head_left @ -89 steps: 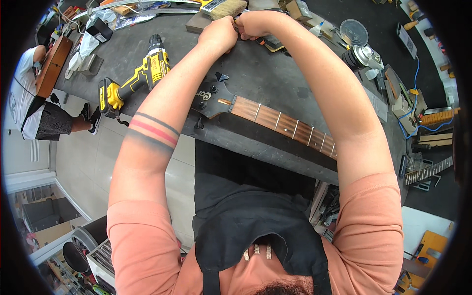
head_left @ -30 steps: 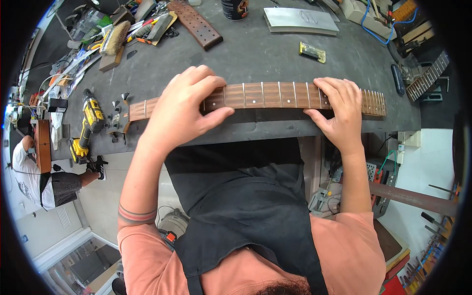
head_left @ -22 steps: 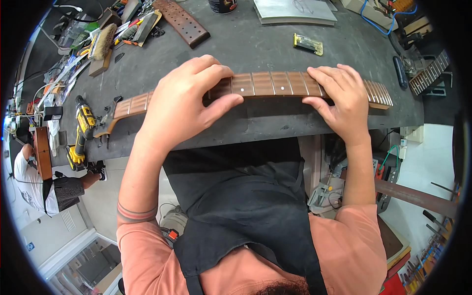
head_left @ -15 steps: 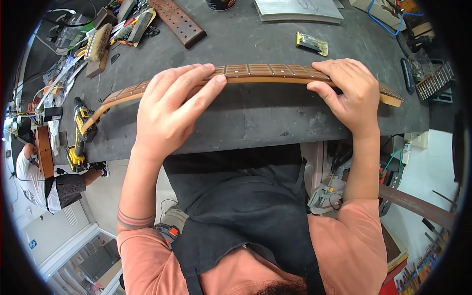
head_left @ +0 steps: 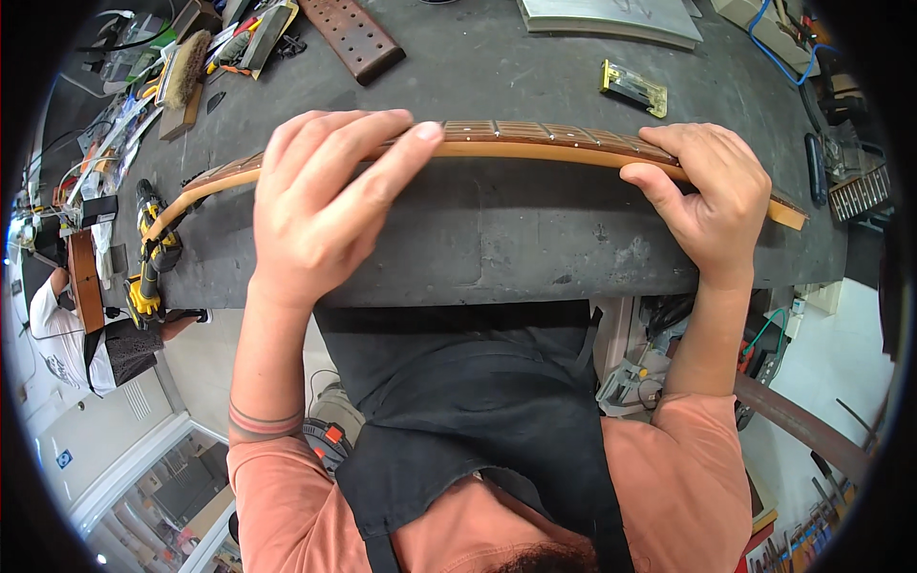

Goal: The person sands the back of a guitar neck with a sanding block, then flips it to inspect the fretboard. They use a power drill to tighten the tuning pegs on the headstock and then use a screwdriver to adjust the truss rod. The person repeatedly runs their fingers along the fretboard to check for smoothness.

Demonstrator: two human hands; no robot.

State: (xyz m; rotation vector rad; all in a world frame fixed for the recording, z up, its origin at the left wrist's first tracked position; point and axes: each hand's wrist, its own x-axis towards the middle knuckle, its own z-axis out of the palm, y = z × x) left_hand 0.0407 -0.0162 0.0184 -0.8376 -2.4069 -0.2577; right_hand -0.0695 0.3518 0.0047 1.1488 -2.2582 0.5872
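Note:
A guitar neck point(head_left: 535, 151) lies crosswise in front of me, with a dark fretted fingerboard on top and a pale wooden back facing me; the fisheye bends it into an arc. My left hand point(head_left: 320, 205) is on it left of the middle, with fingers reaching across the fingerboard and the thumb side near the strip's close edge. Toward the right end, my right hand point(head_left: 712, 191) pinches the neck, fingers over the top and thumb along the near side. Part of the neck is hidden under each hand.
On the dark workbench point(head_left: 497, 248) lie a yellow-black cordless drill point(head_left: 148, 263), a drilled wooden block point(head_left: 355, 43), a brush point(head_left: 186, 72), a small clear-and-yellow case point(head_left: 633, 88) and a metal slab point(head_left: 611, 21). Another fretted piece point(head_left: 860, 191) is at right. A person point(head_left: 72, 329) works far left.
The hands sit slightly farther apart, and the neck spans more of the picture. More of its pale side shows. The view has shifted a little, moving the far bench items up and right.

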